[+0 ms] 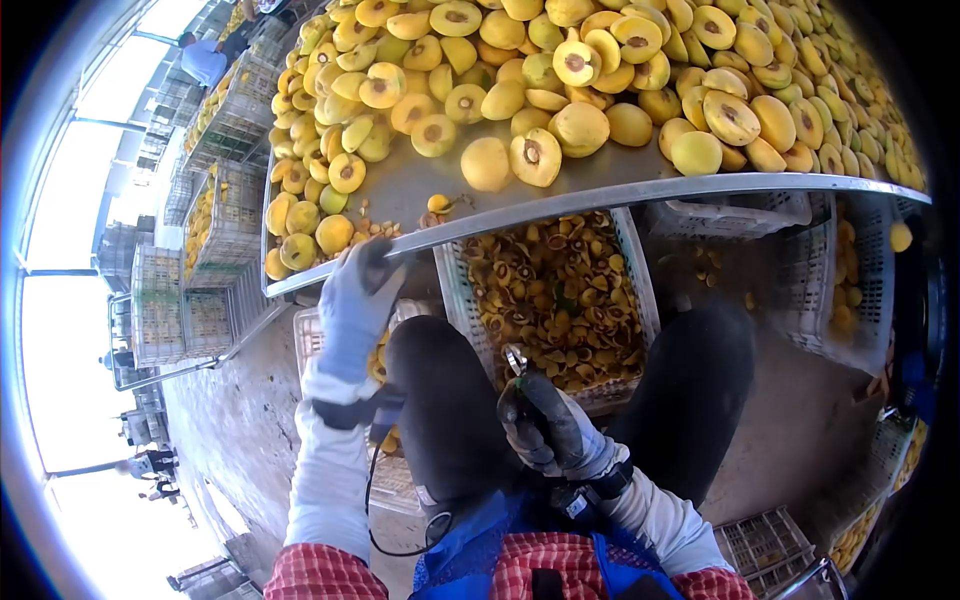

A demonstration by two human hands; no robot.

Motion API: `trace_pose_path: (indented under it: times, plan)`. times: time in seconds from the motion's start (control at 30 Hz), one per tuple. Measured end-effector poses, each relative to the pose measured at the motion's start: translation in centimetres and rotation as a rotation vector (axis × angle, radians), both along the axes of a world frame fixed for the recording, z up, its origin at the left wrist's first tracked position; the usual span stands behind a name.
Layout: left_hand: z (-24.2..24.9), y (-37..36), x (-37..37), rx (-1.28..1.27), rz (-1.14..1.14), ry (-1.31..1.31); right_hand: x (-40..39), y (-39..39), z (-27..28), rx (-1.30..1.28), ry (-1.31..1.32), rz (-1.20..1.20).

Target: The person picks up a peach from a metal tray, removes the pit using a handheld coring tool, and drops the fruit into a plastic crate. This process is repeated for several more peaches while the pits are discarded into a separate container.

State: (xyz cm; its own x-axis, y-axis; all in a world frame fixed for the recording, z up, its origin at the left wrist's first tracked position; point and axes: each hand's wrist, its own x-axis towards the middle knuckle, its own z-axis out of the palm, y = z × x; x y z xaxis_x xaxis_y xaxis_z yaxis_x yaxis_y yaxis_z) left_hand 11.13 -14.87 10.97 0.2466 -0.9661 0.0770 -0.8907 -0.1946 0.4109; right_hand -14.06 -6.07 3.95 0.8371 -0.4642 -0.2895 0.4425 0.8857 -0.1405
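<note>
Halved yellow fruits (535, 155), some showing brown pits, lie piled on a metal table (410, 190). My left hand (358, 305), in a pale glove with a dark patch at the fingertips, is at the table's front edge beside small fruit scraps (375, 230). Its thumb and fingers are apart, and no fruit shows between them. Above my lap, my right hand (550, 425), in a glove with dark fingers, is closed round a small metal tool (515, 360) whose shiny tip points up. The tool's handle is mostly hidden by the fingers.
Between my knees, under the table edge, stands a crate (645, 290) of fruit scraps. Another crate (310, 335) is partly hidden behind my left arm. More crates stand at right (800, 290) and stacked at left (158, 305). A person (203, 62) is at upper left.
</note>
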Motion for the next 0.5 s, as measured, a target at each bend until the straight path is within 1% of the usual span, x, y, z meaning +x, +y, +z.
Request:
trace_pose_path:
  times: [0.07, 0.1, 0.13, 0.2, 0.23, 0.27, 0.33, 0.37, 0.4, 0.43, 0.47, 0.5]
  plan:
    - [-0.2, -6.4, -3.4, 0.043, -0.162, -0.059, 0.6, -0.4, -0.3, -0.008, 0.085, 0.001]
    - [0.3, -9.6, -5.5, 0.177, -0.213, -0.248, 0.7, -0.7, -0.2, 0.048, 0.085, -0.019]
    - [0.4, -12.4, -7.0, 0.313, -0.266, -0.435, 0.6, -0.9, -0.5, 0.05, 0.13, -0.042]
    - [-3.0, -16.6, -6.8, 0.506, -0.485, -0.632, 0.1, -1.2, -1.1, 0.059, 0.221, -0.09]
    - [-3.7, -18.2, -6.6, 0.591, -0.48, -0.612, -0.2, -1.5, -1.1, 0.055, 0.246, -0.104]
    - [-3.3, -18.8, -6.5, 0.587, -0.492, -0.56, -0.4, -1.9, -1.0, 0.054, 0.269, -0.123]
    - [-4.5, -18.9, -4.3, 0.471, -0.534, -0.36, -0.7, -2.3, -0.8, 0.058, 0.298, -0.162]
    - [-3.8, -17.5, -4.6, 0.429, -0.473, -0.295, -0.9, -2.7, -0.6, 0.06, 0.306, -0.18]
    - [-3.0, -15.5, -4.5, 0.332, -0.534, -0.149, -1.1, -3.0, -0.4, 0.06, 0.315, -0.196]
    - [-4.8, -14.2, -3.0, 0.136, -0.657, 0.187, -1.3, -3.4, -0.3, 0.059, 0.3, -0.237]
    - [-3.2, -11.5, -4.9, 0.159, -0.519, 0.753, -1.4, -3.9, 0.0, -0.019, 0.331, -0.292]
    - [-2.8, -9.2, -5.6, 0.194, -0.45, 0.998, -1.4, -4.2, 0.3, -0.094, 0.364, -0.343]
